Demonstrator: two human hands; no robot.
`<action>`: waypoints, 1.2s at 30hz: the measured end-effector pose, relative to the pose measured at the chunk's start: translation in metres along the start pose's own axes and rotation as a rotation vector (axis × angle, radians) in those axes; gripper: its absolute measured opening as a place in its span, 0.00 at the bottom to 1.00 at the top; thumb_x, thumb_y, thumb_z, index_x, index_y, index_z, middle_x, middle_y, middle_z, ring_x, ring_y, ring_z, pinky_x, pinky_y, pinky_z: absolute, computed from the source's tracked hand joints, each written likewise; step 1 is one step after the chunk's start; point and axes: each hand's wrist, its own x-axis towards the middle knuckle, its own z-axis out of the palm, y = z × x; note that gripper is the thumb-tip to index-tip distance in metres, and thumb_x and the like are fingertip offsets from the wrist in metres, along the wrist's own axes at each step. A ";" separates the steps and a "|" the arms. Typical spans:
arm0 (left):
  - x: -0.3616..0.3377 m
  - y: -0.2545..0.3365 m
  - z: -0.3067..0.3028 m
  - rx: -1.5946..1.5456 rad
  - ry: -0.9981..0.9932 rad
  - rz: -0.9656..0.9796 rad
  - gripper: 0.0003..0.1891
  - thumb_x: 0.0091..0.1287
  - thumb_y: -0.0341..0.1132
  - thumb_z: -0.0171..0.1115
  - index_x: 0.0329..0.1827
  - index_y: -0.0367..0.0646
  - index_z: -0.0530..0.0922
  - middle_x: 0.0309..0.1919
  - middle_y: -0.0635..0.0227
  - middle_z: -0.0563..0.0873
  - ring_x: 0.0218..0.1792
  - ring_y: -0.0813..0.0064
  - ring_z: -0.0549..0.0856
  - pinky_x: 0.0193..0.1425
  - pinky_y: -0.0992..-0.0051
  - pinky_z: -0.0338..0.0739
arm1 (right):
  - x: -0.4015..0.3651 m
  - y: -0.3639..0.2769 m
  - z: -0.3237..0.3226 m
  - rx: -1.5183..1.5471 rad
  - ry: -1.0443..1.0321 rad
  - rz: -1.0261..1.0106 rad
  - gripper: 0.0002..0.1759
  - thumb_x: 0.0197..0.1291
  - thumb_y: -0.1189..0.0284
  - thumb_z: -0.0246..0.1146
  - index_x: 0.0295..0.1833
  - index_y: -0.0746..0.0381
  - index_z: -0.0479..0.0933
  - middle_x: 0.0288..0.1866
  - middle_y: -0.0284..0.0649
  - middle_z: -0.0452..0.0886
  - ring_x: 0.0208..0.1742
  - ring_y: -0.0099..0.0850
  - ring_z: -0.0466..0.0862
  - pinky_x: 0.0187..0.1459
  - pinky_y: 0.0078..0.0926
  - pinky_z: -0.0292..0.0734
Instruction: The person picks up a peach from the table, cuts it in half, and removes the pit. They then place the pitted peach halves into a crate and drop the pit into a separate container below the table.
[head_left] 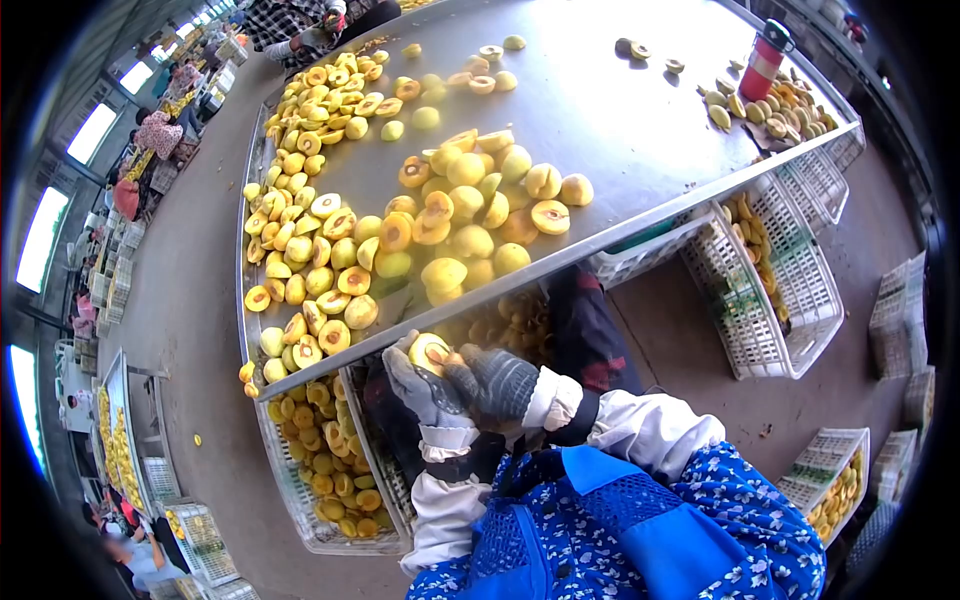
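Just off the near edge of the metal table, my left hand (418,384), in a grey glove, is closed around a halved yellow peach (430,352) with its cut face up. My right hand (497,382), also gloved, is beside it with curled fingers reaching to the peach's edge. What those fingers hold, if anything, is hidden. Past my hands, a heap of yellow peaches (466,200), some whole-looking and others cut, lies on the table (600,110). More halves (300,230) line the table's left rim.
Below the table's left corner stands a white crate of peach halves (340,460). White crates (745,300) stand at the right, one holding fruit (840,495). A red bottle (765,62) is on the table's far right near more fruit. Another person's sleeve (285,25) shows at the far side.
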 end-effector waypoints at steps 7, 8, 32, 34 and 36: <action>-0.002 0.005 0.003 0.204 -0.032 0.134 0.19 0.72 0.44 0.42 0.44 0.36 0.74 0.41 0.64 0.76 0.38 0.73 0.77 0.42 0.73 0.77 | 0.008 -0.021 -0.023 0.233 -0.060 0.029 0.22 0.57 0.75 0.54 0.57 0.72 0.67 0.31 0.55 0.73 0.27 0.52 0.76 0.26 0.44 0.71; 0.001 0.002 0.000 0.171 -0.052 0.121 0.19 0.71 0.44 0.42 0.42 0.36 0.75 0.39 0.64 0.77 0.37 0.73 0.77 0.41 0.74 0.78 | 0.009 -0.022 -0.026 0.261 -0.080 0.036 0.21 0.59 0.74 0.53 0.57 0.72 0.67 0.31 0.55 0.74 0.27 0.52 0.76 0.26 0.43 0.72; 0.012 -0.025 -0.016 0.390 -0.185 0.257 0.27 0.71 0.48 0.46 0.27 0.30 0.79 0.24 0.58 0.85 0.22 0.75 0.81 0.28 0.75 0.76 | -0.025 0.031 -0.012 0.064 -0.337 -0.229 0.15 0.69 0.67 0.48 0.51 0.64 0.74 0.40 0.41 0.81 0.41 0.30 0.80 0.45 0.30 0.75; 0.013 -0.032 -0.020 0.313 -0.212 0.282 0.28 0.71 0.49 0.46 0.27 0.31 0.79 0.23 0.58 0.85 0.22 0.73 0.82 0.29 0.75 0.77 | -0.026 0.025 -0.009 0.544 -0.450 -0.033 0.16 0.69 0.62 0.50 0.52 0.61 0.73 0.37 0.37 0.80 0.37 0.27 0.79 0.38 0.27 0.75; 0.011 -0.025 -0.023 0.280 -0.356 0.243 0.26 0.71 0.48 0.47 0.28 0.31 0.80 0.24 0.59 0.85 0.23 0.73 0.83 0.30 0.75 0.77 | -0.029 0.045 0.009 1.065 -0.541 0.262 0.17 0.69 0.59 0.51 0.52 0.59 0.73 0.35 0.34 0.79 0.34 0.24 0.78 0.34 0.23 0.75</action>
